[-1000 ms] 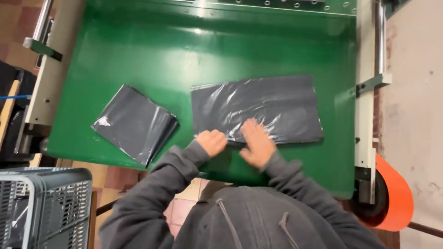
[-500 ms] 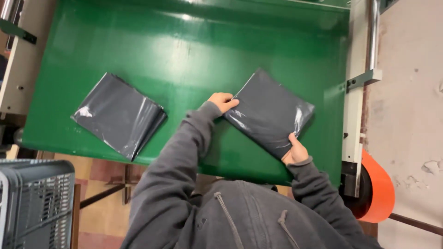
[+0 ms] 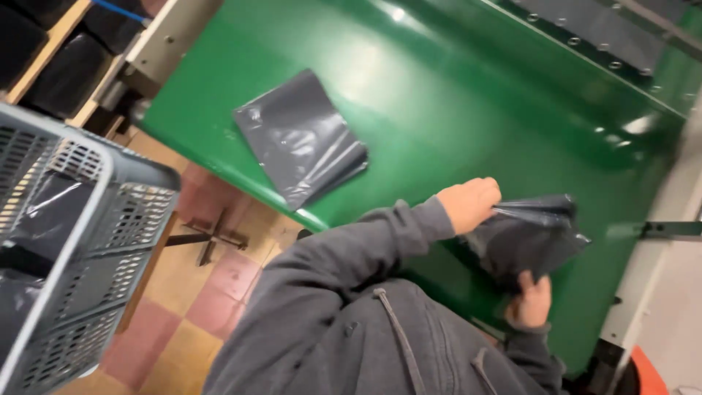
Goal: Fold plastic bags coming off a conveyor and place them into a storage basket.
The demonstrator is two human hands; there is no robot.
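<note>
Grey crate holding bags, hands gripping bag

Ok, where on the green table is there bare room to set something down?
Bare green table lies beyond the flat grey stack and between it and the hands. Crowded: the near right edge, where left hand and right hand grip the dark plastic bags.

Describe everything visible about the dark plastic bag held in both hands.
The dark grey plastic bag is thin, glossy film, creased and bunched rather than flat. It is lifted above the green table near its right edge. The left hand pinches its upper left corner, where the film gathers into folds; the right hand grips its lower edge from beneath. Nothing else touches it.
</note>
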